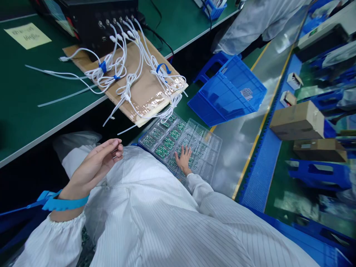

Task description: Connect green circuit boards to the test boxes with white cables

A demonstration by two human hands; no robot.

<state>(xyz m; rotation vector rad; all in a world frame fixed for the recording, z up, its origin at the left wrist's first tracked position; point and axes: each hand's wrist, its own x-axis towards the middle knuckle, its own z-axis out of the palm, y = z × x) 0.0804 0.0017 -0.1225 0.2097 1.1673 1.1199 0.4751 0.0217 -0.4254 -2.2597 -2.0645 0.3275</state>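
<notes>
My right hand reaches down to a clear plastic tray divided into compartments, its fingers spread over the cells. Small green circuit boards fill several of these compartments. Whether the fingertips touch a board, I cannot tell. My left hand is held above my lap on the left, its fingers curled in and the thumb lying against them. No object shows in it. Around that wrist runs a blue strap with a cord. White cables lie bundled on a cardboard sheet beyond my hands.
A black box with cable sockets stands on the green bench, near a yellow note. Blue crates are on the floor ahead. A person in white clothing is beyond them. Cardboard boxes line the right side.
</notes>
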